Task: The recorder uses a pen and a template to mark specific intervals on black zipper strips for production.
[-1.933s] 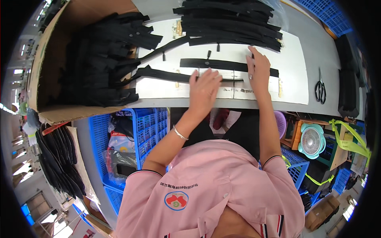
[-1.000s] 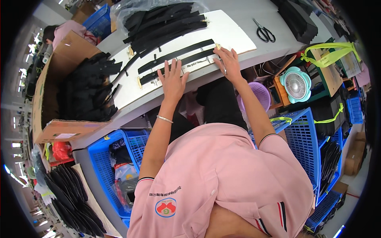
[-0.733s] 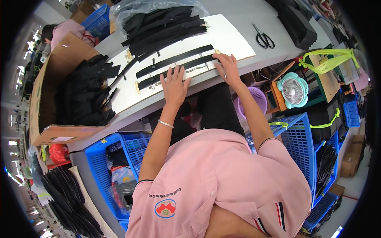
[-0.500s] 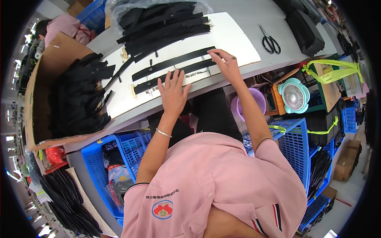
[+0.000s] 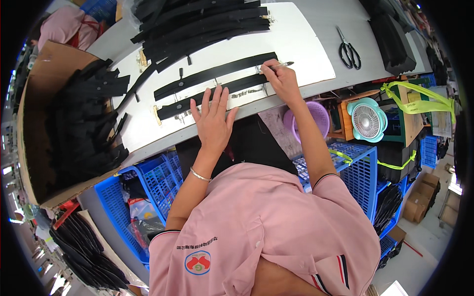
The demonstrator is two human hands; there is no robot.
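Note:
My left hand (image 5: 214, 114) lies flat, fingers spread, its fingertips on the lower of two long black zipper strips (image 5: 180, 107). Farther up the white board (image 5: 306, 49) lies the other black zipper strip (image 5: 197, 82), roughly parallel, with a small pull tab at its left part. My right hand (image 5: 281, 79) is closed around a slim pen (image 5: 285, 64) near the right ends of both strips. Dark marks (image 5: 247, 92) show on the board below the lower strip. Where the pen's tip touches is hard to make out.
Behind the two strips lies a pile of black strips (image 5: 197, 24). A cardboard box (image 5: 32, 123) full of black pieces stands at left. Black-handled scissors (image 5: 349, 54) and stacked black pieces (image 5: 392, 44) lie at right. Blue crates (image 5: 111, 197) and a small fan (image 5: 366, 119) sit below table height.
My right hand has closed more around the pen, which now shows clearly above the fingers. My left hand stays flat on the lower strip. The whole view has shifted slightly.

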